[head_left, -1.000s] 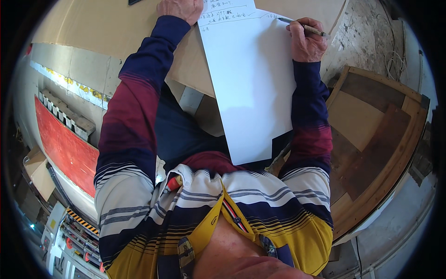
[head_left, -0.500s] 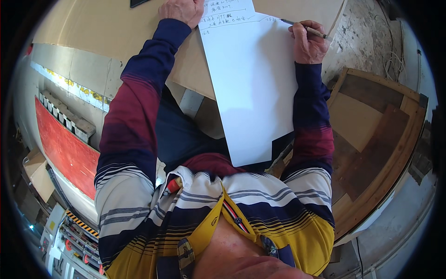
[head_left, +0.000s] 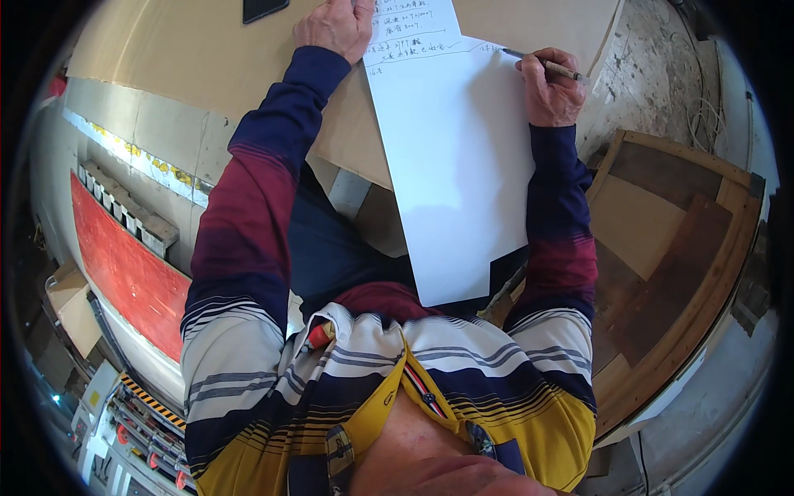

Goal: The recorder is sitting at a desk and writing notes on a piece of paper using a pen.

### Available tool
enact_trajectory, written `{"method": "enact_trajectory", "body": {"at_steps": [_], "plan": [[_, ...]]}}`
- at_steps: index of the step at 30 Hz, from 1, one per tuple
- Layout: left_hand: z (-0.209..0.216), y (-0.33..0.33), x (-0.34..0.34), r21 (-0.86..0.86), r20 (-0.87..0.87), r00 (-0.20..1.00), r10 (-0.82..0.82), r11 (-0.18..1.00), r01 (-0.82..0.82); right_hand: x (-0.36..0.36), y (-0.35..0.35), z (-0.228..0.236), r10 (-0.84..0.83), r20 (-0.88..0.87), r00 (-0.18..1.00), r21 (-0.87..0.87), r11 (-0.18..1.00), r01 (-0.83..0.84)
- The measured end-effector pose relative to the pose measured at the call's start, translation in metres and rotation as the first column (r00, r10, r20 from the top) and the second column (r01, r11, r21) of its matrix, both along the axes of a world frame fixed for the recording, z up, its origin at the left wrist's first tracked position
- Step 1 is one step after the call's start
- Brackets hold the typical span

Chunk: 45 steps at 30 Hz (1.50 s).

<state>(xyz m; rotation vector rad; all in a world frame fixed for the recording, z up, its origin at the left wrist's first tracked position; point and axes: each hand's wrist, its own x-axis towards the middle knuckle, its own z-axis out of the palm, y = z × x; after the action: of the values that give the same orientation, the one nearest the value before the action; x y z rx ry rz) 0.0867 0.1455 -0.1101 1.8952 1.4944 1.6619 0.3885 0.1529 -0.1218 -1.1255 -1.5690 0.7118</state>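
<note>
The white sheet of paper (head_left: pixel 455 157) lies on the brown cardboard surface (head_left: pixel 190 50), reaching from 12 o'clock down to the centre, and its lower part hangs over the edge. The left hand (head_left: pixel 335 26) lies flat, not grasping, at 11 o'clock, touching the paper's left upper edge. The right hand (head_left: pixel 552 87) at 1 o'clock grips a pen (head_left: pixel 542 64), its tip on the paper's right edge. A dark phone (head_left: pixel 265 8) lies near the left hand.

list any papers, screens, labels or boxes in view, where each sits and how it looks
White paper sheet: on the tan table between both hands, long rectangle, handwriting at its top.
Dark phone-like slab: top edge, black, mostly cut off.
Cardboard box: far left, on the floor, brown.
Yellow-black striped strip: lower left, on machinery.
</note>
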Motion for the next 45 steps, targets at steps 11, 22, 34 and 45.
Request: {"method": "enact_trajectory", "body": {"at_steps": [11,22,34,45], "plan": [[0.002,0.001,0.004,-0.243,-0.485,0.848,0.212,0.899,-0.364,-0.001,-0.002,0.003,-0.027,0.003,1.000,-0.014,1.000,0.027],[-0.001,0.003,0.002,-0.261,-0.499,0.841,0.207,0.890,-0.374,0.000,0.000,-0.001,-0.004,-0.016,1.000,0.048,0.999,0.005],[-0.001,0.003,0.001,-0.279,-0.498,0.844,0.199,0.885,-0.374,0.003,0.002,-0.006,-0.013,0.013,1.000,0.046,0.999,0.013],[0.004,0.000,0.005,-0.248,-0.471,0.858,0.204,0.903,-0.351,0.005,0.003,-0.007,-0.054,0.076,0.996,0.109,0.993,0.045]]}}
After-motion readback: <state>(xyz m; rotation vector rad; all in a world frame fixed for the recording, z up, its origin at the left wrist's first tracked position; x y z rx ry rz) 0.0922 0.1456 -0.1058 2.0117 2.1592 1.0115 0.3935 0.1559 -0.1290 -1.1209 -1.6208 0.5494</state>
